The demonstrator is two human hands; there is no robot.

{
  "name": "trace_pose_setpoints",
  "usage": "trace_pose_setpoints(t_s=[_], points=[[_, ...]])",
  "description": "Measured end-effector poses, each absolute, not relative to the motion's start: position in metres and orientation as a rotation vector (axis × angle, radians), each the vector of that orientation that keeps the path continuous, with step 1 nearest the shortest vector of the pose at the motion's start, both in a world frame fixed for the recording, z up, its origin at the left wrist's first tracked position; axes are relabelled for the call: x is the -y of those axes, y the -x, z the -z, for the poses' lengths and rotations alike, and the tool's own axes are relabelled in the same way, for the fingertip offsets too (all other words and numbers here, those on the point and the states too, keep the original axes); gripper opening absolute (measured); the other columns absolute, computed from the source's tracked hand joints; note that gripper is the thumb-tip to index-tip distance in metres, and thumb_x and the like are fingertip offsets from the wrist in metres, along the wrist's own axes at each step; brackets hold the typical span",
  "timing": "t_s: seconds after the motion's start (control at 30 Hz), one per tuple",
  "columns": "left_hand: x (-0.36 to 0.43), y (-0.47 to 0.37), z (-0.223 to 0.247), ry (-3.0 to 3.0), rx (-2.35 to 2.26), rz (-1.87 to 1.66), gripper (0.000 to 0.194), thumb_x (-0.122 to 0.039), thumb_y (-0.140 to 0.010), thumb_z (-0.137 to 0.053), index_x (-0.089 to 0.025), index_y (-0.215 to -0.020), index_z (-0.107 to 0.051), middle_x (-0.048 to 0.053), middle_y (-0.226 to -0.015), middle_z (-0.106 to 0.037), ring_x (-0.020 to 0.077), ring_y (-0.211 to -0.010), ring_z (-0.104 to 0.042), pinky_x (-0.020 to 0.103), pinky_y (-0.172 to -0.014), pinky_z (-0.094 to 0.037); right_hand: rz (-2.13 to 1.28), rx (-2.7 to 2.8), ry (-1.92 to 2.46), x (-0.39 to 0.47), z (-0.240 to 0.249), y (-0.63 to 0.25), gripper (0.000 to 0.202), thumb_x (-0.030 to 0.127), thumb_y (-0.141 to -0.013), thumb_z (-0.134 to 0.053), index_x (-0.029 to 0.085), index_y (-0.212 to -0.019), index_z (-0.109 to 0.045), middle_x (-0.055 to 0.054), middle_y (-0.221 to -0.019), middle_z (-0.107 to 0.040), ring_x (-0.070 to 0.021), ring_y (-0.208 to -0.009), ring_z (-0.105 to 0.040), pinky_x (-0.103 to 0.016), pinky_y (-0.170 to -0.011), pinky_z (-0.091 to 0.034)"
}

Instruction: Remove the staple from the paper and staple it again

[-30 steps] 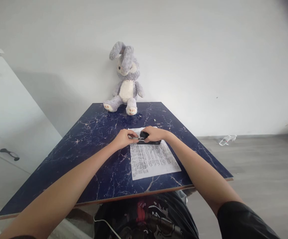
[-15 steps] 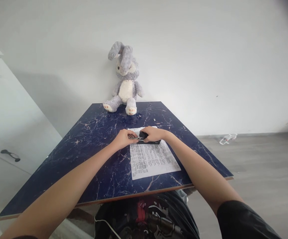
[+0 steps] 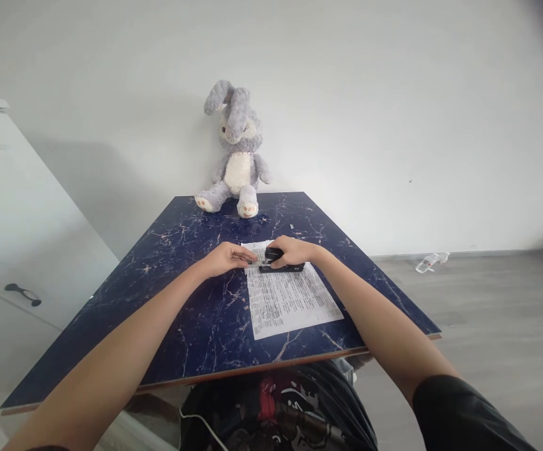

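A black stapler point(image 3: 294, 268) lies across the upper part of a printed sheet of paper point(image 3: 294, 300). My right hand point(image 3: 294, 250) is wrapped over the stapler, its thumb along the near side and the black front end poking out to the left. At that end, a thin silvery strip point(image 3: 258, 263) reaches out toward my left hand point(image 3: 228, 259), whose thumb and fingers are closed on it. The fingers hide how far the strip runs, and whether it belongs to the stapler is too small to tell.
A grey plush rabbit point(image 3: 240, 150) sits at the back of the dark blue marbled table point(image 3: 181, 250), against the wall. A tiny light piece point(image 3: 292, 227) lies beyond the paper. White cabinet point(image 3: 22, 219) on the left; clear plastic item point(image 3: 431, 262) on the floor at right.
My left hand has moved slightly left, away from the stapler's front, and a silvery strip now shows between them. My right hand stays on the stapler. The paper has shifted slightly right in view.
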State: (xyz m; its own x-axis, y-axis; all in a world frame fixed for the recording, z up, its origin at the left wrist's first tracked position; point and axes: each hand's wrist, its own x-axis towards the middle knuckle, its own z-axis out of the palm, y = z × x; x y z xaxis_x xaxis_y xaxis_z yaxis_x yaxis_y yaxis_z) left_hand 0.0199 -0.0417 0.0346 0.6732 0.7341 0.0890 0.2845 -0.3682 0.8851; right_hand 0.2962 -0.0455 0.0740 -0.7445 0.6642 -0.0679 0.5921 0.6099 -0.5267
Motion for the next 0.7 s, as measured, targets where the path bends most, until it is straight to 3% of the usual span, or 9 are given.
trace_pose_setpoints(t_s=[0.13,0.3,0.43,0.7], points=[[0.049,-0.032,-0.033,-1.899,-0.735,-0.745,0.043,-0.036,-0.074,-0.090,-0.017,-0.109,-0.073,0.009,-0.102,-0.079,0.0248,-0.096,-0.075,0.040,-0.090,-0.060,-0.701,2.717,0.843,0.053,-0.077,-0.291,0.021,0.034,-0.086,-0.073,0.015,-0.086,-0.064,-0.001,-0.078,-0.061,-0.0162,-0.068,-0.051,-0.029,-0.064,-0.035],[0.051,-0.043,-0.027,-2.148,-0.727,-0.907,0.041,-0.038,-0.073,-0.090,-0.020,-0.092,-0.059,-0.001,-0.093,-0.061,0.0165,-0.084,-0.059,0.029,-0.073,-0.049,-0.680,2.712,0.656,0.059,-0.072,-0.278,0.023,0.032,-0.094,-0.070,0.014,-0.107,-0.068,-0.006,-0.095,-0.067,-0.0187,-0.078,-0.056,-0.030,-0.070,-0.040],[0.049,-0.045,-0.024,-2.309,-0.687,-0.982,0.044,-0.041,-0.073,-0.090,-0.020,-0.082,-0.053,-0.002,-0.090,-0.051,0.0159,-0.084,-0.049,0.028,-0.070,-0.040,-0.772,2.712,0.587,0.063,-0.070,-0.274,0.017,0.028,-0.095,-0.070,0.015,-0.105,-0.072,-0.009,-0.107,-0.070,-0.0211,-0.088,-0.062,-0.032,-0.081,-0.046],[0.054,-0.043,-0.036,-2.308,-0.649,-1.087,0.045,-0.045,-0.073,-0.091,-0.019,-0.082,-0.055,0.000,-0.091,-0.053,0.0168,-0.084,-0.050,0.029,-0.075,-0.040,-0.769,2.594,0.595,0.069,-0.075,-0.270,0.025,0.036,-0.093,-0.070,0.014,-0.106,-0.072,-0.008,-0.103,-0.071,-0.0206,-0.084,-0.062,-0.032,-0.078,-0.046]])
